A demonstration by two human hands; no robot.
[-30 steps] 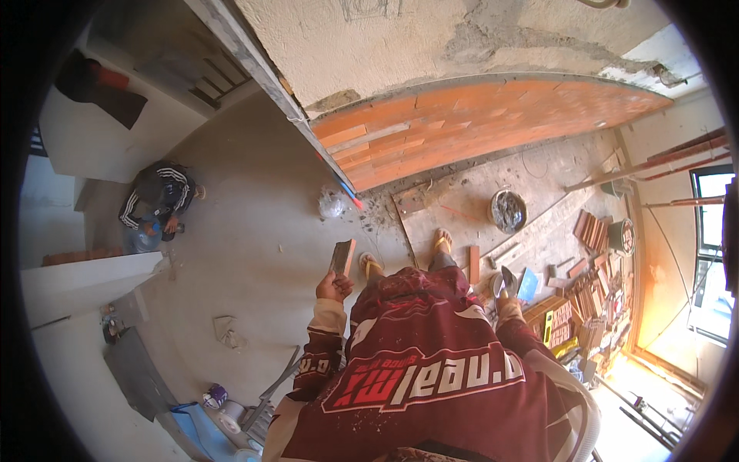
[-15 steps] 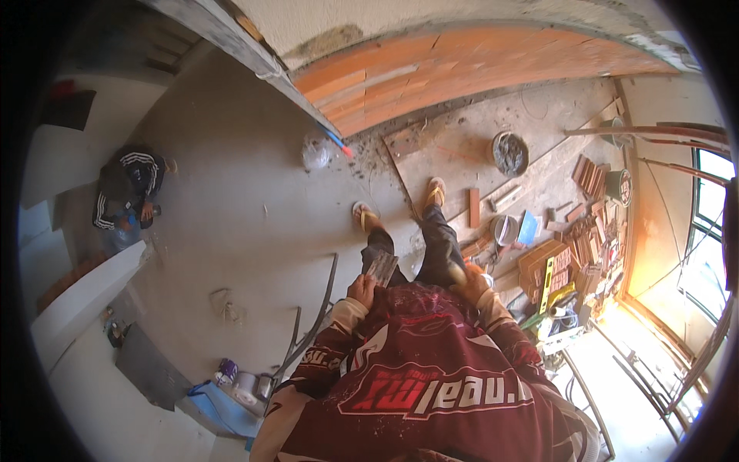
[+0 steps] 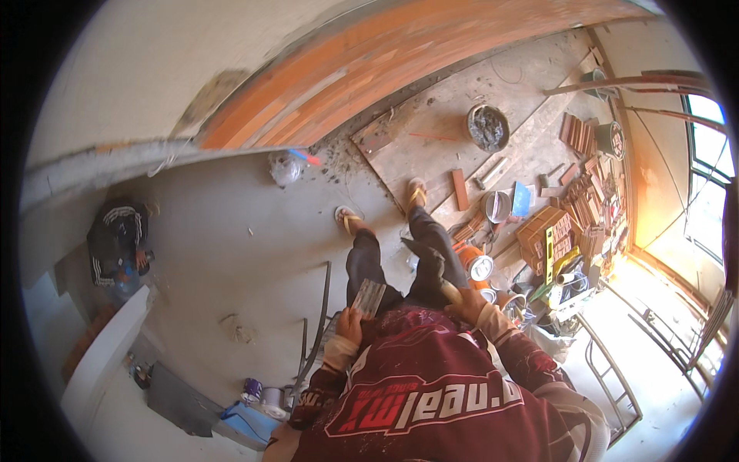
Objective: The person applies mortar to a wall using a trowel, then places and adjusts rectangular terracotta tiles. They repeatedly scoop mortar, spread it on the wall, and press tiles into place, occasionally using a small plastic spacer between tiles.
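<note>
My left hand (image 3: 350, 325) is closed round the lower end of a small flat rectangular slab (image 3: 370, 298), brownish grey and streaked on its upper face. Its exact material is hard to tell. In my right hand (image 3: 466, 306) is a trowel (image 3: 426, 262), with the fingers wrapped round its handle. The dark, dirty blade points up and to the left, in front of my legs. Both hands are at waist height, apart from each other, with the blade near the slab but not touching it.
Ahead stands an orange brick-faced wall (image 3: 331, 85). A bucket of grey mortar (image 3: 487, 128) rests on a board (image 3: 431, 138). Stacked brick tiles (image 3: 577, 135), a carton (image 3: 541, 231) and an orange bucket (image 3: 479, 266) crowd the right. At left a person (image 3: 119, 242) is low down by a white ledge (image 3: 104, 339).
The view has swung, so the brick wall fills more of the top and the floor things sit further left. The trowel blade, hidden before, now shows. Both hands keep their hold.
</note>
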